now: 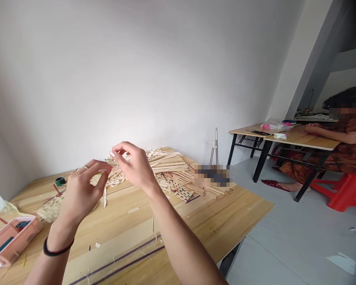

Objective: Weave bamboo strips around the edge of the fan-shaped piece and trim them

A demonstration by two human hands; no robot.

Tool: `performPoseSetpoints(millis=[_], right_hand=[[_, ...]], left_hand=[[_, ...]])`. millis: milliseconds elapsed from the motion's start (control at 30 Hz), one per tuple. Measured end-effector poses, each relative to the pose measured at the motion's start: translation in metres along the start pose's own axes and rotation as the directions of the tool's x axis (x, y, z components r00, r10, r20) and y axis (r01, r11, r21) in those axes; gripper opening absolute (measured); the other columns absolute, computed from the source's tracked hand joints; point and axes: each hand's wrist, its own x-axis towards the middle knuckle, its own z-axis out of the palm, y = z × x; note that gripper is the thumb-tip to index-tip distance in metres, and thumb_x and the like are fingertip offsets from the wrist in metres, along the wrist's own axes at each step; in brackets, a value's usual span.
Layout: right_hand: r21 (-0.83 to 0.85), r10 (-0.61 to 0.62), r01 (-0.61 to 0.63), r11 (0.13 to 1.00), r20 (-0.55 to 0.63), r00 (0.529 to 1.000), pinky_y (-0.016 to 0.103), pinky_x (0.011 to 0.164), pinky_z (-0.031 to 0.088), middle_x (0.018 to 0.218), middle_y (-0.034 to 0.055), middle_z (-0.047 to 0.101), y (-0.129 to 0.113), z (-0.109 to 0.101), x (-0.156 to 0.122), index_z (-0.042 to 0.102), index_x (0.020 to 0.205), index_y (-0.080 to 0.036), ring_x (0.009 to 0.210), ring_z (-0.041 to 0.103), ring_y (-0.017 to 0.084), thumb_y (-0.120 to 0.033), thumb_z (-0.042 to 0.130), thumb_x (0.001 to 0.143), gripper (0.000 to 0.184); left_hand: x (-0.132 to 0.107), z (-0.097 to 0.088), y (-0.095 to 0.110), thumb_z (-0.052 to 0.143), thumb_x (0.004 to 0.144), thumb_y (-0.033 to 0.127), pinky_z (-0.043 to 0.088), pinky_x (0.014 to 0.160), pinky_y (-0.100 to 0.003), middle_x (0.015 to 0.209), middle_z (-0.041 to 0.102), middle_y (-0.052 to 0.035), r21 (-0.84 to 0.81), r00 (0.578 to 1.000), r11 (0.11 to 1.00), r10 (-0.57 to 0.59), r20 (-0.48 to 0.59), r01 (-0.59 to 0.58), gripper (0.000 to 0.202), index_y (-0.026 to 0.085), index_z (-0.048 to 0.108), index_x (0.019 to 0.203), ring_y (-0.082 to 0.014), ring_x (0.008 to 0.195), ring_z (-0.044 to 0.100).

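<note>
A wooden table carries a heap of strips at its far side. Above it, the left hand and right hand each pinch a thin strip, grips pressed together.

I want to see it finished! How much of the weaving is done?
Some looks done: small woven mats lie flat on the table. In hand: the left hand and right hand pinch a thin strip between them. Left: a big pile of loose strips sits unwoven behind them.
</note>
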Motion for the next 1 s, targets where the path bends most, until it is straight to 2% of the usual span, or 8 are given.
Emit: performPoseSetpoints(millis=[100, 200, 367, 500, 600, 800, 933, 1000], right_hand=[[0.033, 0.029, -0.026, 0.999, -0.086, 0.996, 0.030, 0.089, 0.054, 0.098, 0.0009, 0.074, 0.000, -0.006, 0.000, 0.065, 0.093, -0.023, 0.090, 0.068, 0.015, -0.028, 0.065, 0.103, 0.011], [0.108, 0.051, -0.033, 0.994, -0.162, 0.985, 0.030, 0.083, 0.055, 0.096, 0.0022, 0.073, -0.002, -0.014, 0.000, 0.062, 0.098, -0.023, 0.086, 0.068, 0.015, -0.034, 0.062, 0.104, 0.012], [0.221, -0.019, 0.090, 0.971, -0.303, 0.953, 0.029, 0.076, 0.056, 0.090, 0.0013, 0.069, -0.014, -0.025, -0.004, 0.061, 0.099, -0.023, 0.075, 0.064, 0.013, -0.033, 0.063, 0.105, 0.012], [0.241, -0.095, 0.190, 0.952, -0.358, 0.929, 0.029, 0.072, 0.056, 0.089, 0.0001, 0.067, -0.025, -0.029, -0.008, 0.062, 0.100, -0.023, 0.072, 0.065, 0.012, -0.033, 0.065, 0.106, 0.012], [0.236, -0.142, 0.242, 0.941, -0.373, 0.917, 0.029, 0.072, 0.058, 0.089, -0.0013, 0.067, -0.032, -0.029, -0.010, 0.062, 0.100, -0.023, 0.070, 0.066, 0.011, -0.034, 0.065, 0.107, 0.013], [0.265, -0.143, 0.246, 0.932, -0.355, 0.924, 0.029, 0.069, 0.059, 0.088, -0.0014, 0.067, -0.035, -0.028, -0.012, 0.060, 0.101, -0.024, 0.069, 0.067, 0.011, -0.032, 0.064, 0.108, 0.012], [0.295, -0.088, 0.194, 0.936, -0.338, 0.937, 0.027, 0.065, 0.054, 0.081, -0.0032, 0.065, -0.030, -0.031, -0.012, 0.059, 0.100, -0.024, 0.064, 0.062, 0.010, -0.033, 0.064, 0.107, 0.012], [0.302, -0.044, 0.128, 0.945, -0.269, 0.962, 0.026, 0.061, 0.051, 0.076, -0.0040, 0.064, -0.027, -0.031, -0.011, 0.061, 0.099, -0.023, 0.061, 0.059, 0.010, -0.033, 0.065, 0.106, 0.013]], left_hand=[[0.001, 0.002, 0.001, 0.056, 0.101, 0.028, 0.054, 0.071, -0.030, 0.096, 0.082, 0.0011, -0.005, 0.998, 1.000, 0.025, 0.056, -0.025, 0.020, 0.026, 0.075, 0.095, -0.0163, 0.075, 0.075], [0.001, 0.004, -0.001, 0.055, 0.101, 0.029, 0.055, 0.070, -0.030, 0.097, 0.081, -0.0013, -0.033, 0.995, 0.999, -0.002, 0.096, 0.005, 0.022, 0.025, 0.074, 0.093, -0.0173, 0.076, 0.075], [-0.003, 0.009, -0.014, 0.054, 0.099, 0.028, 0.056, 0.071, -0.031, 0.093, 0.080, -0.0038, -0.043, 0.990, 0.998, -0.031, 0.140, 0.038, 0.022, 0.024, 0.074, 0.090, -0.0186, 0.076, 0.075], [-0.007, 0.018, -0.025, 0.053, 0.100, 0.032, 0.057, 0.072, -0.031, 0.092, 0.080, -0.0052, -0.081, 0.977, 0.992, -0.078, 0.200, 0.096, 0.024, 0.024, 0.074, 0.091, -0.0203, 0.080, 0.077], [-0.008, 0.023, -0.029, 0.053, 0.102, 0.035, 0.059, 0.072, -0.030, 0.092, 0.080, -0.0056, -0.105, 0.973, 0.986, -0.105, 0.207, 0.129, 0.026, 0.023, 0.074, 0.093, -0.0203, 0.078, 0.078], [-0.009, 0.021, -0.031, 0.054, 0.101, 0.037, 0.061, 0.073, -0.030, 0.098, 0.083, -0.0044, -0.119, 0.969, 0.973, -0.177, 0.172, 0.199, 0.021, 0.024, 0.071, 0.103, -0.0206, 0.080, 0.080], [-0.007, 0.016, -0.028, 0.058, 0.099, 0.039, 0.061, 0.076, -0.031, 0.094, 0.082, -0.0036, -0.116, 0.964, 0.960, -0.241, 0.114, 0.253, 0.019, 0.023, 0.069, 0.096, -0.0204, 0.077, 0.079], [-0.006, 0.014, -0.027, 0.061, 0.097, 0.040, 0.061, 0.074, -0.030, 0.092, 0.082, -0.0034, -0.129, 0.959, 0.951, -0.273, 0.074, 0.281, 0.019, 0.023, 0.071, 0.093, -0.0205, 0.079, 0.079]])
